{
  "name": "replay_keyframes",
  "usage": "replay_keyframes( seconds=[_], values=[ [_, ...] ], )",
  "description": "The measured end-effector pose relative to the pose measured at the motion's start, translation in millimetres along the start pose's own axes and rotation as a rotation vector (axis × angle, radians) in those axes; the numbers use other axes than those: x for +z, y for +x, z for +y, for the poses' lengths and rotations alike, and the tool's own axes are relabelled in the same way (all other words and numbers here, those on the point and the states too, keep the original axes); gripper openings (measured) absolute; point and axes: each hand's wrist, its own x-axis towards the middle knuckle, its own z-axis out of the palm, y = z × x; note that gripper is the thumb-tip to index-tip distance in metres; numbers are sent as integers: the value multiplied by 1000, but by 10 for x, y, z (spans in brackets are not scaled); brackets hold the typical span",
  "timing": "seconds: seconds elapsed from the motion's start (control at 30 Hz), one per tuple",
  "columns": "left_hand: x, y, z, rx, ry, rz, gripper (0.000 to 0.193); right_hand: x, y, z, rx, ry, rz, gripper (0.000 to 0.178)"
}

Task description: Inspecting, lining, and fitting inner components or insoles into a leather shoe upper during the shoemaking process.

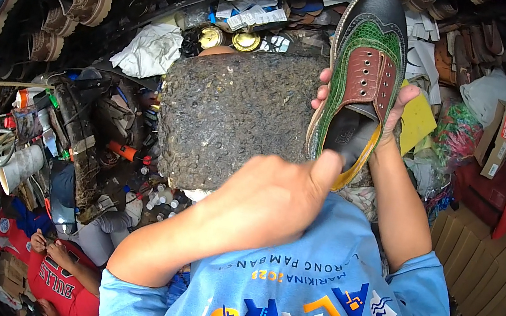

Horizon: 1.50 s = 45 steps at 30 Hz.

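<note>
A lace-up shoe (367, 77) without laces is held toe up and away from me. It has a black toe, green textured panels, a reddish-brown eyelet part and a yellow inner lining. My right hand (396, 119) grips it from beneath, thumb on the right side and fingertips showing on the left. At the shoe's heel opening is my left hand (278, 189), closed and slightly blurred, its thumb over the heel edge. Its other fingers are hidden, so whether it holds anything there cannot be made out. A dark, rough-surfaced block (232, 120) lies under and left of the shoe.
Brown shoes (84, 3) line a rack at the upper left. Crumpled white paper (149, 50) and open tins (245, 41) border the block. Tools (21, 164) crowd the left. Flattened cardboard (484, 266) lies right. A person in red (65, 284) sits lower left.
</note>
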Motion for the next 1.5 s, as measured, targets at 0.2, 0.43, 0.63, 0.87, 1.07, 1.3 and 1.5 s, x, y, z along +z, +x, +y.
replay_keyframes(
  seconds=[0.2,0.43,0.63,0.87,1.07,1.3,1.5],
  values=[
    [200,137,-126,217,4,315,30,136,67,13,-68,-74,129,130],
    [226,228,7,240,-56,411,25,250,-50,35,-412,-538,868,37],
    [122,284,-214,324,-106,546,36,961,-775,-689,-439,-1572,17,23],
    [-300,363,-129,159,598,173,37,1348,-769,-692,-166,-2362,-565,21],
    [-210,661,-309,156,747,78,28,1346,-632,-685,-33,-2319,-764,11],
    [-313,715,-305,152,647,62,35,1296,-529,-722,-35,-2293,-832,12],
    [-197,608,-350,206,621,106,23,1259,-558,-711,-102,-2345,-786,10]
  ],
)
